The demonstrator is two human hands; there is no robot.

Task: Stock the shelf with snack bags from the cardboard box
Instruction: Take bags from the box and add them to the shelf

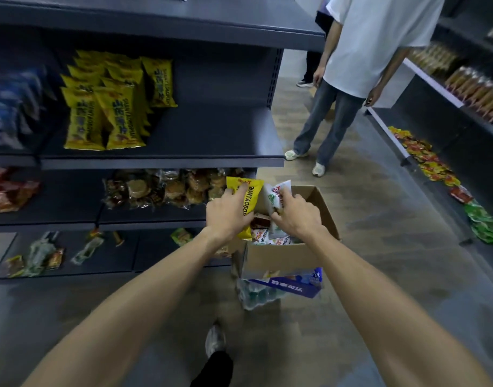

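**Both hands in the box, one yellow bag lifted**

The left hand (229,213) has its grip wrapped round a yellow snack bag (246,202), fingers curled over its face, holding it upright above the far left corner of the cardboard box (279,256). The right hand (294,215) reaches into the same box just beside it, and its grip pinches a white snack bag (276,195) that stands up out of the box's contents. More white and red packets (267,237) lie inside the box below both hands.

The box sits open on top of a blue carton (293,286), which rests on a shrink-wrapped pack of bottles (253,296) on the floor, near the right end of the dark shelf unit (212,160).

On the middle shelf, up and to the left of the hands, a stack of matching yellow bags (105,107) stands in rows; the right part of that shelf board is bare. Blurred blue packs (10,107) sit at its far left. The shelf below carries clear-wrapped brown pastries (161,188) and red packets (8,194). The lowest shelf holds a few scattered small packets (41,255).

A second person in a white T-shirt and jeans (360,65) stands far in the aisle. To the right, another shelf unit (463,113) carries more goods, with colourful packets (435,163) along its bottom ledge. The wearer's own shoe (215,339) shows near the bottom.
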